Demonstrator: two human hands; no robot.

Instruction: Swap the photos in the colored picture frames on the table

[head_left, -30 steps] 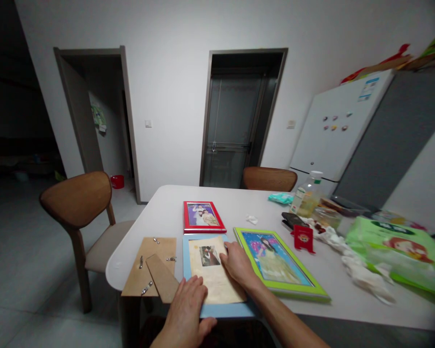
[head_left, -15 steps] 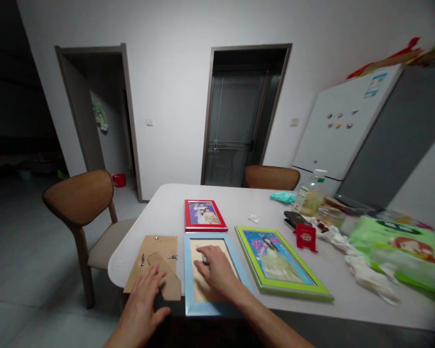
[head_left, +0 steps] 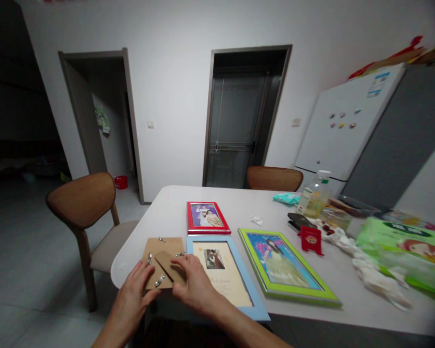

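Observation:
A brown picture frame backing board [head_left: 164, 245] with metal clips and a fold-out stand lies at the table's left front corner. My left hand [head_left: 135, 285] grips its left edge, the thumb at the near corner. On the board's right side, my right hand [head_left: 195, 282] has its fingers curled over the edge beside the stand. A light blue picture frame [head_left: 241, 270] sits just to the right, showing a cream insert with a small dark picture; my right hand and forearm cover its lower left part.
Behind the blue frame is a red photo frame [head_left: 193, 228], and to the right a green photo frame [head_left: 293, 296]. Farther right are a red stand [head_left: 311, 240], a bottle [head_left: 313, 195], crumpled tissues [head_left: 379, 282] and a green tissue pack [head_left: 402, 237]. A chair [head_left: 81, 200] stands left.
My right hand has moved left from the blue frame onto the backing board, uncovering the insert's picture. The board has shifted slightly right, and my left hand has closed on its edge.

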